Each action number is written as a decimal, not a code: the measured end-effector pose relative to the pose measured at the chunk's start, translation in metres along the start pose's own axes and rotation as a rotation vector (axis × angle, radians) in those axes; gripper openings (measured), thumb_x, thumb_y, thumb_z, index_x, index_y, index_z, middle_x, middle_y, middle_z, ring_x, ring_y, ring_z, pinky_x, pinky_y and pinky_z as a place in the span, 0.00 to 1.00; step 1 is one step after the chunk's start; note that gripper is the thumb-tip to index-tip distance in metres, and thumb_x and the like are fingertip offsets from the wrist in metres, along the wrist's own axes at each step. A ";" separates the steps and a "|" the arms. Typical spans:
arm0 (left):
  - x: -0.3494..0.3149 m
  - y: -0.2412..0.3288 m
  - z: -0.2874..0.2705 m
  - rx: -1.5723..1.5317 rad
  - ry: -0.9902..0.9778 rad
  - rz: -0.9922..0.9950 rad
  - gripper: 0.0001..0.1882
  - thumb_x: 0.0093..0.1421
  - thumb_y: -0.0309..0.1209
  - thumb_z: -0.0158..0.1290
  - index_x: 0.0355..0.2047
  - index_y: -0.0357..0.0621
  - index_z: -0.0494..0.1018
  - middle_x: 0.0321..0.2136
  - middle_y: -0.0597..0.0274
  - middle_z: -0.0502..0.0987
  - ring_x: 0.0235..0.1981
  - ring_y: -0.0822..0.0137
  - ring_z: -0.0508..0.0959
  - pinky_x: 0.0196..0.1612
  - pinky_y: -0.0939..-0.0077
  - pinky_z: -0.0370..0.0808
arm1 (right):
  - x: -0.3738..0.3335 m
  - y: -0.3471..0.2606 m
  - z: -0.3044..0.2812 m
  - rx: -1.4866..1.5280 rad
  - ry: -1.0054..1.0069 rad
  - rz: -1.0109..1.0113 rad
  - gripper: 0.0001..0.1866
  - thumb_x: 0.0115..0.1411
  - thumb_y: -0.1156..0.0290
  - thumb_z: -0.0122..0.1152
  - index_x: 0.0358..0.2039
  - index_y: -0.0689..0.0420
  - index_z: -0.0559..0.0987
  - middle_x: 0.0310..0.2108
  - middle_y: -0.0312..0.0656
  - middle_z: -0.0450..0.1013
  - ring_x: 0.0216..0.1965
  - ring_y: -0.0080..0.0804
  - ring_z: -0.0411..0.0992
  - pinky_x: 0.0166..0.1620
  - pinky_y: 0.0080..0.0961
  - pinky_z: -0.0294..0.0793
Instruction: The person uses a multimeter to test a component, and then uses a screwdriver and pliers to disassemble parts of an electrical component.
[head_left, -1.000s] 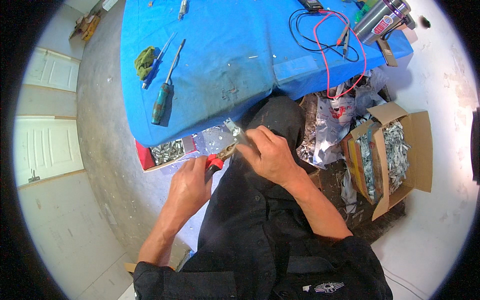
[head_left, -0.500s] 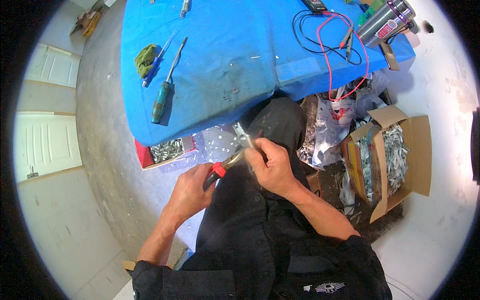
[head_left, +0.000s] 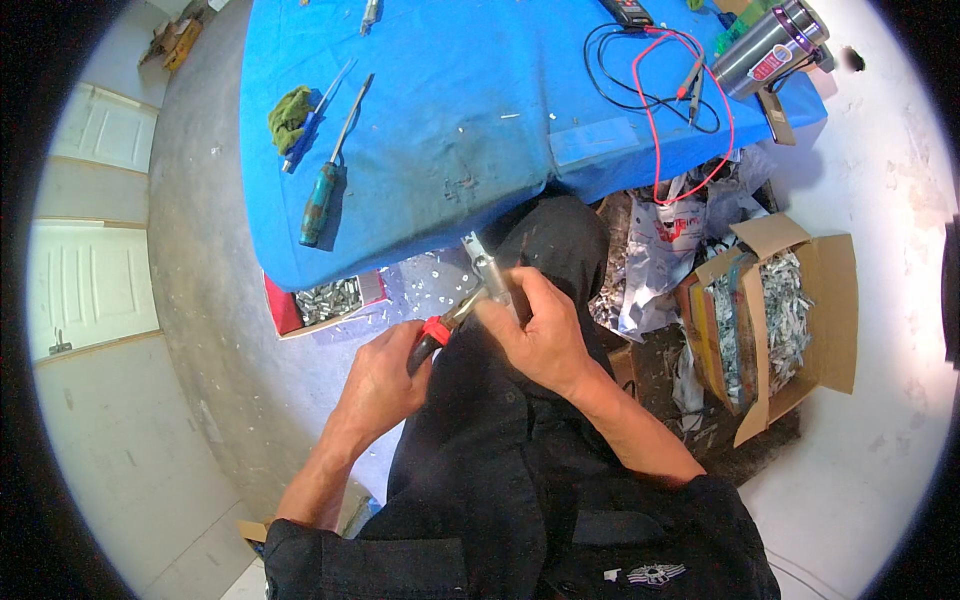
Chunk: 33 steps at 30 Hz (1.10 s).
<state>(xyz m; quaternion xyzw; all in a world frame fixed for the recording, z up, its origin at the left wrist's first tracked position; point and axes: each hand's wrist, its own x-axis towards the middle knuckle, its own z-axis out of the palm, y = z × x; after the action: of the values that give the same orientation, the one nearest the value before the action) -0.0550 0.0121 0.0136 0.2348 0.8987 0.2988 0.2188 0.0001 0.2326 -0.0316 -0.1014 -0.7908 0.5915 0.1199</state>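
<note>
My left hand (head_left: 380, 378) is closed around pliers (head_left: 433, 336) with black and red handles. Their metal jaws point up and to the right, meeting a silvery tube-shaped metal piece (head_left: 484, 262) at its side. That piece is gripped between the thumb and fingers of my right hand (head_left: 548, 338), its notched end pointing up toward the table edge. Both hands are over my lap. My right fingers and thumb hide the piece's lower part and the exact spot where the jaws touch it.
A blue-covered table (head_left: 430, 120) bears a screwdriver (head_left: 322, 195), a green cloth (head_left: 290, 118), a meter (head_left: 628, 12) and a steel flask (head_left: 765, 55). Below sit a red box (head_left: 282, 303) of small metal cylinders and a cardboard box (head_left: 832, 300) full of silvery strips.
The metal piece has tilted slightly more upright and shows more of its notched end. My right hand has shifted a little; the pliers stay at the piece.
</note>
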 end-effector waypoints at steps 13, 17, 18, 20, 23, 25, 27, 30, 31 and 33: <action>-0.003 0.000 0.006 0.015 0.035 -0.004 0.13 0.62 0.22 0.60 0.46 0.36 0.76 0.33 0.39 0.81 0.35 0.37 0.82 0.37 0.51 0.78 | -0.007 0.021 0.000 -0.209 0.061 -0.146 0.13 0.66 0.66 0.70 0.29 0.58 0.76 0.21 0.52 0.73 0.22 0.56 0.75 0.24 0.45 0.71; -0.003 -0.001 0.008 -0.027 -0.033 -0.055 0.14 0.60 0.22 0.60 0.47 0.36 0.76 0.36 0.37 0.81 0.39 0.35 0.83 0.42 0.49 0.80 | -0.012 0.026 0.000 -0.145 0.037 -0.095 0.14 0.68 0.66 0.69 0.29 0.59 0.76 0.20 0.53 0.72 0.22 0.57 0.75 0.24 0.45 0.70; -0.004 -0.002 0.008 -0.031 -0.039 -0.060 0.14 0.61 0.22 0.60 0.47 0.36 0.76 0.36 0.37 0.81 0.39 0.35 0.83 0.42 0.49 0.80 | -0.014 0.025 -0.001 -0.109 0.024 -0.071 0.14 0.68 0.65 0.68 0.29 0.60 0.76 0.20 0.53 0.72 0.22 0.57 0.75 0.24 0.44 0.70; -0.005 -0.004 0.010 -0.040 -0.052 -0.069 0.13 0.61 0.22 0.60 0.47 0.36 0.76 0.36 0.37 0.82 0.39 0.35 0.83 0.41 0.50 0.80 | -0.015 0.023 -0.003 -0.053 0.000 -0.032 0.14 0.69 0.65 0.67 0.30 0.61 0.77 0.20 0.54 0.72 0.22 0.56 0.75 0.24 0.43 0.69; -0.005 -0.006 0.011 -0.062 -0.015 -0.019 0.14 0.61 0.21 0.59 0.47 0.36 0.76 0.36 0.38 0.82 0.39 0.35 0.83 0.41 0.49 0.80 | -0.014 0.016 -0.006 0.004 -0.022 0.030 0.14 0.71 0.64 0.65 0.32 0.62 0.78 0.20 0.56 0.71 0.20 0.50 0.73 0.24 0.41 0.69; -0.004 -0.009 0.011 -0.070 -0.003 0.007 0.14 0.60 0.21 0.60 0.48 0.36 0.76 0.36 0.39 0.82 0.39 0.35 0.83 0.42 0.50 0.80 | -0.016 0.014 -0.005 0.048 -0.022 0.090 0.14 0.72 0.64 0.63 0.33 0.62 0.80 0.20 0.57 0.69 0.18 0.43 0.72 0.25 0.39 0.68; -0.004 -0.012 0.014 -0.082 0.014 0.036 0.14 0.61 0.22 0.60 0.48 0.36 0.77 0.35 0.40 0.82 0.38 0.37 0.83 0.40 0.52 0.80 | -0.018 0.013 -0.004 0.069 -0.028 0.125 0.15 0.73 0.63 0.61 0.34 0.63 0.80 0.20 0.52 0.70 0.19 0.33 0.69 0.26 0.36 0.68; -0.004 -0.016 0.020 -0.098 0.043 0.081 0.14 0.62 0.22 0.61 0.48 0.37 0.78 0.33 0.41 0.82 0.34 0.40 0.84 0.37 0.57 0.79 | -0.023 0.017 -0.001 0.192 -0.024 0.185 0.17 0.74 0.62 0.60 0.34 0.64 0.80 0.20 0.43 0.71 0.23 0.23 0.66 0.28 0.31 0.68; -0.003 -0.016 0.021 -0.098 0.050 0.097 0.14 0.62 0.22 0.61 0.48 0.37 0.78 0.33 0.42 0.82 0.34 0.40 0.84 0.37 0.57 0.79 | -0.024 0.018 0.000 0.247 -0.019 0.206 0.18 0.75 0.61 0.60 0.34 0.64 0.80 0.20 0.39 0.71 0.24 0.20 0.66 0.28 0.29 0.67; -0.002 -0.017 0.021 -0.108 0.047 0.114 0.14 0.62 0.22 0.61 0.48 0.37 0.78 0.33 0.42 0.82 0.34 0.41 0.84 0.37 0.57 0.79 | -0.026 0.016 -0.001 0.288 -0.042 0.237 0.19 0.75 0.61 0.59 0.34 0.64 0.80 0.22 0.34 0.71 0.26 0.19 0.65 0.29 0.27 0.67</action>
<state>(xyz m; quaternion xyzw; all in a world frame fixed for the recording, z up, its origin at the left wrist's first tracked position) -0.0469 0.0075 -0.0121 0.2663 0.8714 0.3643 0.1925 0.0253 0.2301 -0.0483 -0.1632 -0.6828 0.7107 0.0462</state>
